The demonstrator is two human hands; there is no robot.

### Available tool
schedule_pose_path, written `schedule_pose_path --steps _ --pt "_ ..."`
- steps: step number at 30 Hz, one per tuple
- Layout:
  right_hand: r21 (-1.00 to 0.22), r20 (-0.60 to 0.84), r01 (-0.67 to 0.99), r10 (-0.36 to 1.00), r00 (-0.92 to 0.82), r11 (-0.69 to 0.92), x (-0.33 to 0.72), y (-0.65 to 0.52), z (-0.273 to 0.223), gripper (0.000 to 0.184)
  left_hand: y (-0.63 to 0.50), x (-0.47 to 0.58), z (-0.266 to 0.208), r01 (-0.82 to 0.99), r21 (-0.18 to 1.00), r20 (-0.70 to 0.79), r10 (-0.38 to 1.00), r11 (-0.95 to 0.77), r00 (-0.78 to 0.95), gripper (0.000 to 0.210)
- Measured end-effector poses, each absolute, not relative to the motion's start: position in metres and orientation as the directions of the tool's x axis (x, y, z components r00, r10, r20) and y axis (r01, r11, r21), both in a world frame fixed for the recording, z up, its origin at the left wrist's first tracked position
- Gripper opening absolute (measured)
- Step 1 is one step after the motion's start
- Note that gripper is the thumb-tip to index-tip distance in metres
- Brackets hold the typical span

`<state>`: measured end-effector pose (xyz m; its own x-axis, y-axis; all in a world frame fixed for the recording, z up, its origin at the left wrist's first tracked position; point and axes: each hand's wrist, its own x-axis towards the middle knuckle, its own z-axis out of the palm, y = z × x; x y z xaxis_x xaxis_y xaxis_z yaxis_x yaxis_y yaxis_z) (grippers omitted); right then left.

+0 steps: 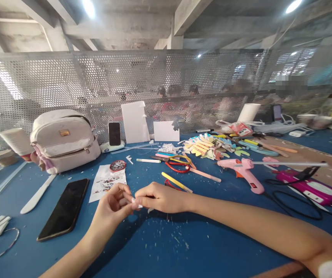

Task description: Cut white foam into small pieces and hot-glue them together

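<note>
My left hand [116, 206] and my right hand [160, 197] meet over the blue table, both with fingers pinched on one small white piece [137, 204]. Its exact shape is mostly hidden by the fingertips. Behind my left hand lies a white paper [100, 182] scattered with tiny dark and orange bits, with a round red-rimmed dish [117, 166] of small bits at its top edge. Beyond my right hand are a yellow marker [176, 182], scissors with red and yellow handles [180, 166] and a pale orange pen [205, 175]. White shavings dot the table below my hands.
A black phone [64, 208] and a white plastic knife [38, 194] lie at left, before a cream backpack [63, 141]. At right are a pink glue gun [244, 172], a magenta power strip [313, 187] with cables, and a heap of coloured paper cutouts [205, 146]. A perforated metal screen [102, 85] stands behind.
</note>
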<state>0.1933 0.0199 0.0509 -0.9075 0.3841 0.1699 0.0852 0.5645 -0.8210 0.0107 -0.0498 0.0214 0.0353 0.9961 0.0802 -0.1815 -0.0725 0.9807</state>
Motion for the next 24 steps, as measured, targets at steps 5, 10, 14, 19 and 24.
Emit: schedule_pose_path --steps 5,10,14,19,24 --pt "-0.868 0.197 0.054 0.440 -0.876 0.494 0.191 0.013 0.051 0.039 -0.050 0.011 0.021 -0.219 0.973 0.076 0.996 -0.065 0.042 0.036" --pt "-0.935 0.153 0.033 0.484 -0.862 0.354 0.188 0.010 0.049 0.040 -0.048 0.011 0.018 -0.230 0.970 0.093 0.995 -0.082 0.036 0.036" --pt "-0.965 0.134 -0.004 0.481 -0.866 0.261 0.186 0.013 0.043 0.038 -0.048 0.012 0.019 -0.229 0.969 0.097 0.995 -0.088 0.027 0.036" --pt "-0.917 0.163 0.055 0.496 -0.853 0.396 0.188 0.016 0.046 0.036 -0.049 0.013 0.020 -0.219 0.972 0.085 0.996 -0.083 -0.001 0.034" --pt "-0.785 0.255 0.270 0.688 -0.680 0.558 0.200 0.058 0.056 0.038 -0.049 0.013 0.018 -0.210 0.975 0.070 0.997 -0.071 -0.009 0.032"
